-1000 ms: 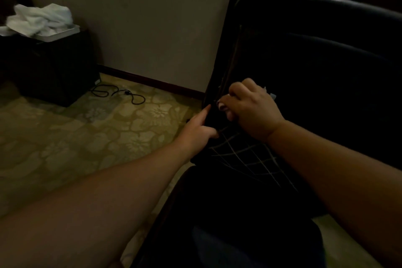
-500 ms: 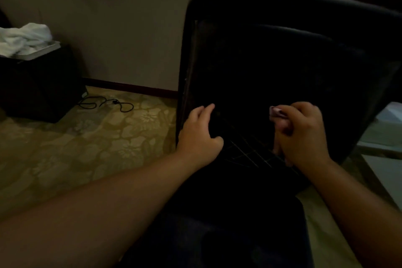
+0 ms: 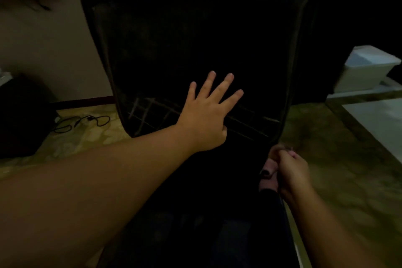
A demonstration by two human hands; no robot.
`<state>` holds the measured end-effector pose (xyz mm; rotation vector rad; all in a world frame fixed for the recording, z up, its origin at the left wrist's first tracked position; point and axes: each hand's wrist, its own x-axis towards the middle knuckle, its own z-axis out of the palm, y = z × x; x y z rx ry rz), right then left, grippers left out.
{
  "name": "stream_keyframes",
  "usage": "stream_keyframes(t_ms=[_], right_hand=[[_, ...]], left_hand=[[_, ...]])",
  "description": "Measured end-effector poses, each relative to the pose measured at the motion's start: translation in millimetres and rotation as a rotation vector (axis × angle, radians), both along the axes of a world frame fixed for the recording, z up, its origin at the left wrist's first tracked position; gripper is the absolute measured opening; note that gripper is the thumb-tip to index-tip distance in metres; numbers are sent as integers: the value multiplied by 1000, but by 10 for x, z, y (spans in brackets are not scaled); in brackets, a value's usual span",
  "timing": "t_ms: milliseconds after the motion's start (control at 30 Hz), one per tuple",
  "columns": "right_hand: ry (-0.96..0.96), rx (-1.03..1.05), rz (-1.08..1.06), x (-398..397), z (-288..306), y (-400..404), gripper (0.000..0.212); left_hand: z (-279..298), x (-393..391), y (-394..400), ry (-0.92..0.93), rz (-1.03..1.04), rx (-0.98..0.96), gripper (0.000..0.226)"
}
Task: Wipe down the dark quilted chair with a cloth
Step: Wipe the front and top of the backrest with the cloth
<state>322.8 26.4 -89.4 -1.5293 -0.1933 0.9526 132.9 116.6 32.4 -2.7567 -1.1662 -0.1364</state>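
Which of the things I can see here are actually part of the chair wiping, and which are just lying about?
Part of the job:
chair, dark and quilted
cloth, gripped in the right hand at the chair's right edge
left hand, spread flat on the chair

Lying about:
black cable on the floor
white box at right
dark cabinet at left

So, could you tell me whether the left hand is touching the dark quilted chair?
Touching. The head view shows the left hand spread flat on the chair back, its palm lying on the quilted stitching.
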Motion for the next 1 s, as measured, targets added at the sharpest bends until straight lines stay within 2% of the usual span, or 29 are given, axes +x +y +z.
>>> stream_keyframes(t_ms=[133,267,333,500,633,700,767,1000], right_hand=[[133,40,17,75,87,175,33],[163,66,-7,110,-5,333,41],[95,74,-20,119,4,399,33],[-128,111,83,156,175,399,34],[-324,300,155,222,474,355,13],[-364,346,168,286,525,381,18],[-406,293,166,295,440,385,22],[-123,48,103,220,-46,322,24]], left_hand=[[-101,194,133,137,46,74,92],[-194,230,215,134,65,77,93],[-198,210,240,131,58,75,93],[-207,217,270,114,41,78,93],[-220,225,263,114,42,89,93],[-220,230,252,116,47,94,94],[-223,234,250,112,48,92,93],[-224,208,251,95,49,85,93]])
